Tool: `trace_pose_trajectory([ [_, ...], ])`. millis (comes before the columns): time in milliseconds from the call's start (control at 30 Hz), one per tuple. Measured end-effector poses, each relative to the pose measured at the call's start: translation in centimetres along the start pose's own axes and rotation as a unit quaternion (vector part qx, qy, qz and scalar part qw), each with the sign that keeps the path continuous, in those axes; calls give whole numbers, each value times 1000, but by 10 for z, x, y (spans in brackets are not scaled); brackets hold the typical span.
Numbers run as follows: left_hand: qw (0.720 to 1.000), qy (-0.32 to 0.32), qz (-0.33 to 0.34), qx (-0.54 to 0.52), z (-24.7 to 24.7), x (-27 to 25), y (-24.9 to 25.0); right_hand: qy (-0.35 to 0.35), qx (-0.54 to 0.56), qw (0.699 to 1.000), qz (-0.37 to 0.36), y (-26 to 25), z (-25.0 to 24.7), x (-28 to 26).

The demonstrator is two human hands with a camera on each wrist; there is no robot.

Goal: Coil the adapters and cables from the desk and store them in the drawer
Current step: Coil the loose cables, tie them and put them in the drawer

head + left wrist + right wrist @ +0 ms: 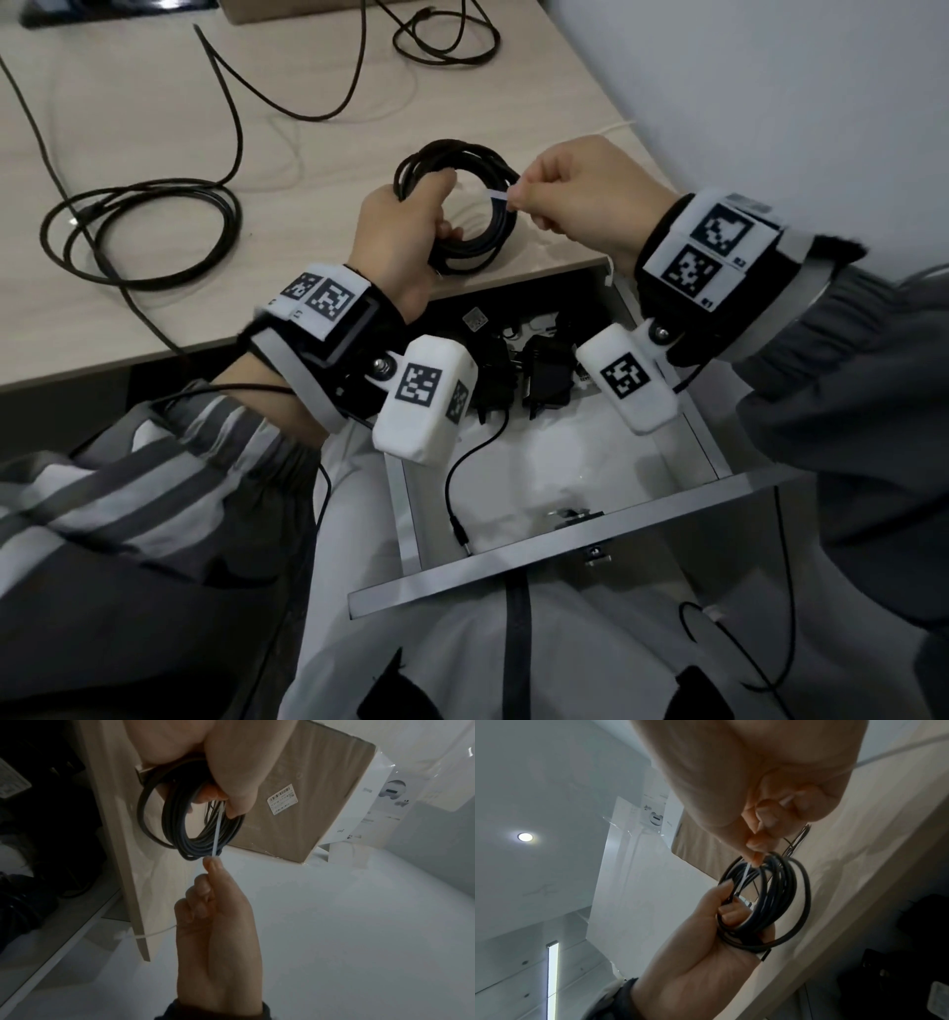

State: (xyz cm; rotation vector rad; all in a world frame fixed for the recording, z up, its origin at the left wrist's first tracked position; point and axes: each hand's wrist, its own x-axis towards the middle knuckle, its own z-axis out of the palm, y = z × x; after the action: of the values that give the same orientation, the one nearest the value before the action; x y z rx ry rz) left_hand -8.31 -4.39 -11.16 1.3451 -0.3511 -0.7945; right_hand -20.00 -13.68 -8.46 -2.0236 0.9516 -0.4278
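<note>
Cable coiled into a tight black ring [457,205] sits upright in our left hand [405,241], whose fingers [727,912] curl through the hoop so the loops cannot spring apart. Our right hand [580,200], at three o'clock of the coil, pinches a thin white tie [217,835] between thumb and forefinger, drawn taut across the bundle, we judge to bind it before storage. We hold the coil just above the pale wood-grain worktop [154,128], directly over the open drawer [565,555] at six o'clock, likely so it can drop straight in. Smooth rubbery strands make up the ring; the tie looks flat and stiff. Inside the drawer lie blocky black adapters [544,375] and a loose thin lead [452,483]. More uncoiled cable [144,231] sprawls at nine o'clock, and another loop [447,41] at twelve.
</note>
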Motion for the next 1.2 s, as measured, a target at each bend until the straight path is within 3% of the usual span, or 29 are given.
trace_pose_trajectory([
  [167,998,-41,4,54,5,-3,-1,35,61,998,-5,-6,16,4],
  [367,999,-18,7,26,6,0,2,-18,139,990,19,-8,26,-1],
  [600,997,29,-54,-38,5,11,8,-29,225,974,20,-7,33,4],
  [700,995,15,-93,-27,5,13,13,-37,235,971,26,-7,35,7],
  [933,994,18,-108,25,2,20,14,-50,260,964,33,-10,38,9],
  [1033,996,32,-79,33,2,24,16,-83,211,974,28,-12,26,7],
  [1133,997,65,3,37,-4,32,20,-102,127,986,21,-9,6,8],
  [1200,993,95,47,43,-10,36,22,-93,135,986,21,-5,-6,10],
])
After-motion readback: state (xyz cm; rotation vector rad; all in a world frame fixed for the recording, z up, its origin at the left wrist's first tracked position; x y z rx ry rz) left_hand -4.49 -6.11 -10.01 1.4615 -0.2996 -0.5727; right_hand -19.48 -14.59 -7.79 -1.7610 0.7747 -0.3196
